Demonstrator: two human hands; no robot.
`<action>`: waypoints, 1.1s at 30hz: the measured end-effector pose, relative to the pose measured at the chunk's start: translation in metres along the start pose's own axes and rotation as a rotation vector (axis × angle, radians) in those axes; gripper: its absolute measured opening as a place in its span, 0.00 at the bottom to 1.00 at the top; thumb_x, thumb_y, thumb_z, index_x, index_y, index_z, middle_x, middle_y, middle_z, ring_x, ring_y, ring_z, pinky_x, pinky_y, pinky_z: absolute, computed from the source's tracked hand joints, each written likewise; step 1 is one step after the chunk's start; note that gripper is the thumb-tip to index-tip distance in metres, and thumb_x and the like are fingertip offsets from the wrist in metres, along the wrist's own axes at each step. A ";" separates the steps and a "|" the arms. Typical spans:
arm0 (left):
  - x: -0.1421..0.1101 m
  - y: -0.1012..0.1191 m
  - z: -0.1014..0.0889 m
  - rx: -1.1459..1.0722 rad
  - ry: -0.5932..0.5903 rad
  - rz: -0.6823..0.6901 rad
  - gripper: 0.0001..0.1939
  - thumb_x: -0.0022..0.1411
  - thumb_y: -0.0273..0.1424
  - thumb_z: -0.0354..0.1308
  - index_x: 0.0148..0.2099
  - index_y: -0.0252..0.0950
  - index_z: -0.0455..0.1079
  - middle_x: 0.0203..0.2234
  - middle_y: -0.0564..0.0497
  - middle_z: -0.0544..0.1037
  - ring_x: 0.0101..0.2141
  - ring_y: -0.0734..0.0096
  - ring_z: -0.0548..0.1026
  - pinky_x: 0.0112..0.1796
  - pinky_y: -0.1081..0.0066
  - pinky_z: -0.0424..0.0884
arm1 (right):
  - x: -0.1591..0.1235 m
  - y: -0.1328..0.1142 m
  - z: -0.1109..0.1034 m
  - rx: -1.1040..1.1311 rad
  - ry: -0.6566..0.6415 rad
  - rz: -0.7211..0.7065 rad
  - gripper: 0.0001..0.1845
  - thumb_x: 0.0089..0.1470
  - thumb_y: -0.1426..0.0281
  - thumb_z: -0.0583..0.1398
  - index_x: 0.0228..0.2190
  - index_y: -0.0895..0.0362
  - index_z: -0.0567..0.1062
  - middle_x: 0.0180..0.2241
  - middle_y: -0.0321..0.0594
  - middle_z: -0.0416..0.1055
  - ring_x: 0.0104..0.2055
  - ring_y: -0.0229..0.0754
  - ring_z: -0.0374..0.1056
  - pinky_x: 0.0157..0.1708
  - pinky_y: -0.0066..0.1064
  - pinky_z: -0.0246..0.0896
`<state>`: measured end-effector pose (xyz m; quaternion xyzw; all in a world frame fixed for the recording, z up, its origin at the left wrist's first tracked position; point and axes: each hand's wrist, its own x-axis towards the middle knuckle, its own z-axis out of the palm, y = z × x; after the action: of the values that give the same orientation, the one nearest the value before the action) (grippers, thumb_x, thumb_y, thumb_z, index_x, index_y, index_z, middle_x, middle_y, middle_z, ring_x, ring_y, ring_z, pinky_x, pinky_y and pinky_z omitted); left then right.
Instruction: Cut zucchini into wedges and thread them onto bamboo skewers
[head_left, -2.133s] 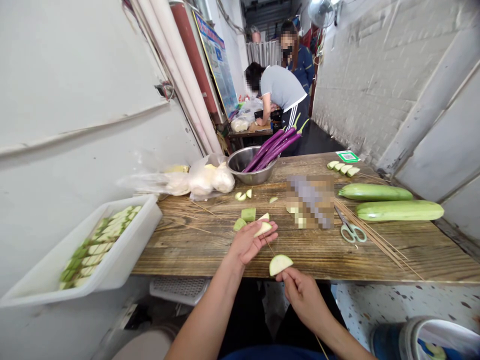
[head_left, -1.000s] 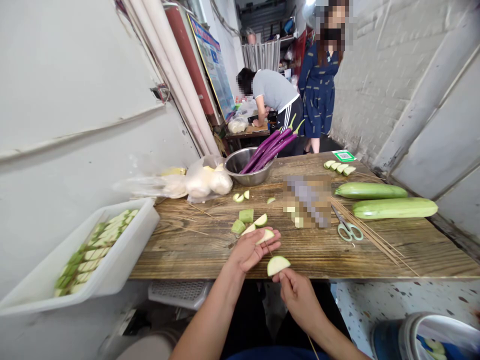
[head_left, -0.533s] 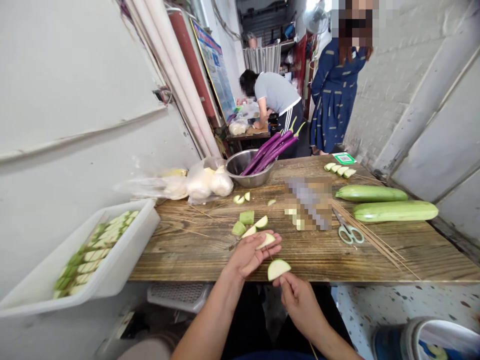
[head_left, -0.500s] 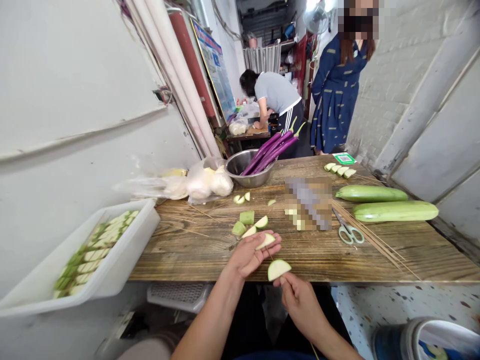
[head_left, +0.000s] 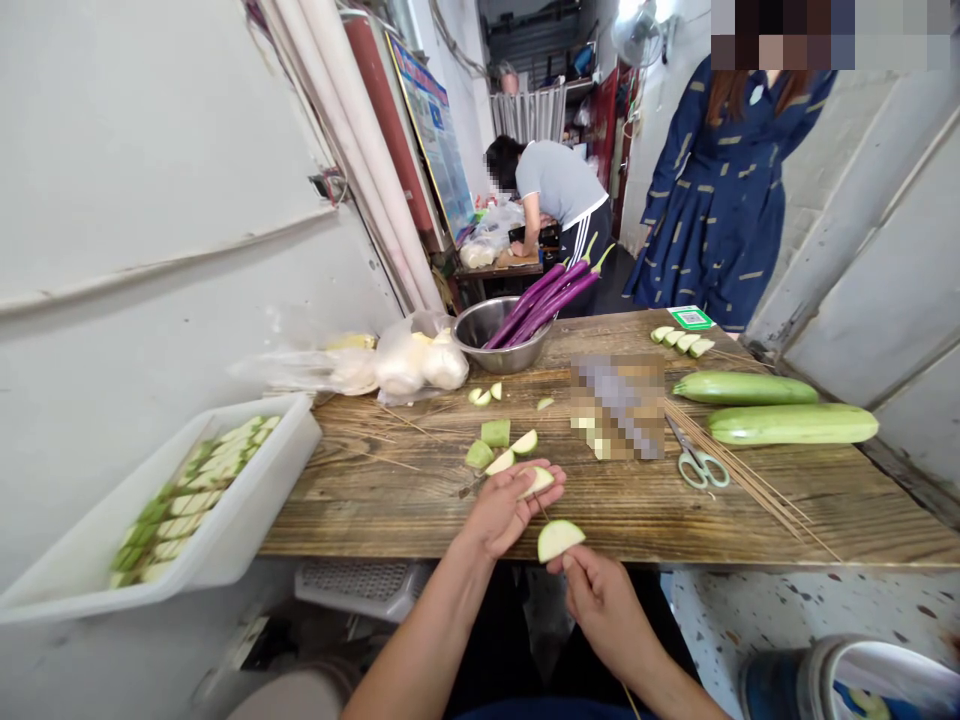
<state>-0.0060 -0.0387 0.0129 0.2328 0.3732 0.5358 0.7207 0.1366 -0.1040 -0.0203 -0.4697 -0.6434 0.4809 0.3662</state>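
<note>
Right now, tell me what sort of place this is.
Probably a small food-prep room: the right hand pinches a skewer through a half-round zucchini slice, a white plastic tub holds more skewered slices, and long purple eggplants lean in a steel bowl.

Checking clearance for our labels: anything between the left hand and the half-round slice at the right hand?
Just the thin skewer, crossing the gap between left hand and half-round slice at the right hand. Nothing else visible there.

Purple eggplants (head_left: 551, 303) leaning in steel bowl (head_left: 495, 361); plastic bag (head_left: 401, 366) beside; blue poster (head_left: 435, 130), fan (head_left: 636, 38) in background.
</note>
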 end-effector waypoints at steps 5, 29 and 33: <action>-0.001 -0.009 0.005 -0.007 -0.033 -0.044 0.10 0.54 0.23 0.58 0.39 0.24 0.70 0.39 0.35 0.75 0.43 0.57 0.73 0.50 0.59 0.64 | 0.005 -0.001 0.000 0.011 0.042 0.013 0.18 0.58 0.64 0.47 0.26 0.59 0.70 0.15 0.30 0.56 0.16 0.33 0.51 0.17 0.23 0.45; -0.004 -0.016 -0.006 0.207 0.090 0.125 0.15 0.57 0.34 0.55 0.47 0.35 0.67 0.47 0.41 0.70 0.45 0.60 0.70 0.45 0.62 0.65 | 0.019 0.012 -0.007 -0.336 0.120 -0.211 0.15 0.58 0.71 0.44 0.27 0.58 0.68 0.23 0.39 0.70 0.24 0.38 0.66 0.26 0.26 0.55; 0.022 0.004 -0.014 0.782 0.189 0.458 0.15 0.52 0.25 0.58 0.44 0.39 0.70 0.46 0.45 0.70 0.53 0.59 0.60 0.54 0.63 0.50 | 0.023 0.019 -0.024 -0.468 0.242 -0.209 0.16 0.59 0.70 0.43 0.30 0.58 0.69 0.26 0.42 0.73 0.26 0.40 0.69 0.28 0.27 0.57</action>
<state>-0.0164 -0.0178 0.0007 0.5139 0.5503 0.5189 0.4049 0.1568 -0.0733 -0.0320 -0.5266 -0.7334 0.2196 0.3695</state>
